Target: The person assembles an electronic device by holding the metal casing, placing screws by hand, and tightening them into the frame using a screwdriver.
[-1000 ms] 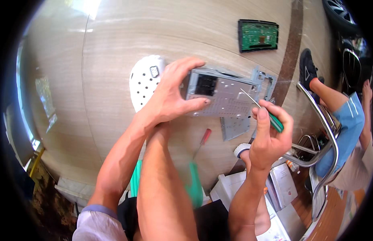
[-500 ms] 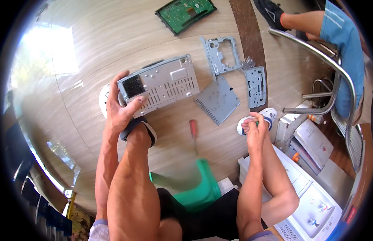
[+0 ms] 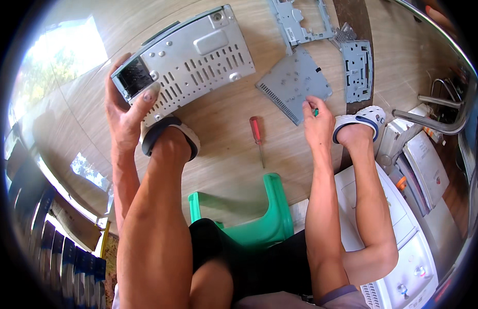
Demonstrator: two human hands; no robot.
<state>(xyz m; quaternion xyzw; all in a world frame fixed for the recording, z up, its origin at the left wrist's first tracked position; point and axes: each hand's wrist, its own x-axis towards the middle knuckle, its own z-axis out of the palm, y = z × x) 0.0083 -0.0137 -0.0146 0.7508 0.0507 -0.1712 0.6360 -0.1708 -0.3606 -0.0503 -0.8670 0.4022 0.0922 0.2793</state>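
Observation:
My left hand (image 3: 126, 105) grips one end of a silver metal electronics unit (image 3: 198, 64), boxy like a car stereo, with slots and a dark square opening. The thumb presses on its slotted face; the other fingers go behind it. My right hand (image 3: 319, 123) is closed on a small green-handled tool (image 3: 316, 112), most of it hidden by the fingers. This hand is over the near right edge of a flat grey metal plate (image 3: 295, 85). On the floor between my hands lies a red-handled screwdriver (image 3: 255, 131), its shaft toward me.
Beyond the plate lie a cut-out metal frame (image 3: 295, 33) and a slotted metal bracket (image 3: 358, 72). A green plastic stool (image 3: 275, 206) is beneath me. To the right stand a white cabinet-like appliance (image 3: 404, 252), books or folders (image 3: 429, 165) and a chair's metal tube (image 3: 429, 118).
My right hand has moved left from beside my shoe to the metal plate. The metal unit appears larger and higher in view. The green circuit board has left the picture as the view shifted.

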